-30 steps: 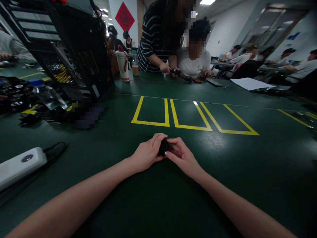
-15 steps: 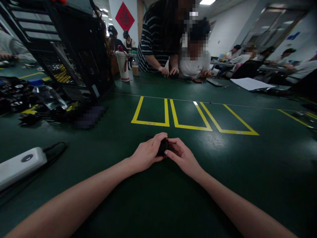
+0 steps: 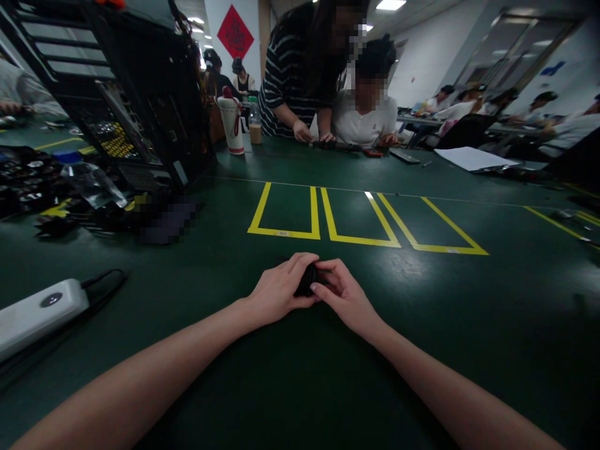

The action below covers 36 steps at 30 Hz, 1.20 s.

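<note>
A small black object (image 3: 306,280) sits between my two hands over the green table (image 3: 300,375); its kind is hard to make out because fingers cover much of it. My left hand (image 3: 281,287) is closed around its left side, the thumb below and the fingers over the top. From the right, my right hand (image 3: 344,292) pinches its edge with thumb and fingertips. Just beyond the hands, yellow tape outlines (image 3: 284,234) mark the tabletop.
At left stand a black computer case (image 3: 164,119), a plastic bottle (image 3: 91,178) and a white device (image 3: 44,315) with a cable. Farther back are a white cup (image 3: 231,125), a drink bottle (image 3: 254,122) and papers (image 3: 473,158). Two people work across the table.
My hands stay on the black object, with only a slight shift of the fingers. Across the table, the hands of the person in stripes have moved a little.
</note>
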Available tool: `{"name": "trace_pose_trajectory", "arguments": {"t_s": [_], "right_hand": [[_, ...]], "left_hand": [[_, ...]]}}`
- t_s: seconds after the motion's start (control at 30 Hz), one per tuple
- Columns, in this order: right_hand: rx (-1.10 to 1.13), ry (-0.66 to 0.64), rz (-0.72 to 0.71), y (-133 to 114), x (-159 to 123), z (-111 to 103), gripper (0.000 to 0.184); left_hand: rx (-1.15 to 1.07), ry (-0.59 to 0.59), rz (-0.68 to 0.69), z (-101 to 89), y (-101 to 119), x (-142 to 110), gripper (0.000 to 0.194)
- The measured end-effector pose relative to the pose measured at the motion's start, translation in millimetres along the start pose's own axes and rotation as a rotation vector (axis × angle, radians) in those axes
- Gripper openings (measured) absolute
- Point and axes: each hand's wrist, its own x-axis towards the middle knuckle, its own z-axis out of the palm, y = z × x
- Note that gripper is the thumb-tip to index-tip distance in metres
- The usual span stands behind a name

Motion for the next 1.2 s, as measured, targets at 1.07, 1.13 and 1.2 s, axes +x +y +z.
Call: {"name": "trace_pose_trajectory", "arguments": {"t_s": [1.07,1.13,1.2], "right_hand": [[0.006,0.005,-0.075,1.4,-1.3,1.2,0.023],[0.017,0.023,-0.078,2.4,-0.6,1.3,0.02],[0.025,0.028,-0.065,2.2,-0.3,1.1,0.021]], "left_hand": [[0.038,0.013,-0.004,4.1,-2.6,-2.4,0.062],[0.039,0.018,-0.001,4.8,-3.0,-2.0,0.061],[0.044,0.021,-0.003,5.3,-3.4,-1.6,0.061]]}}
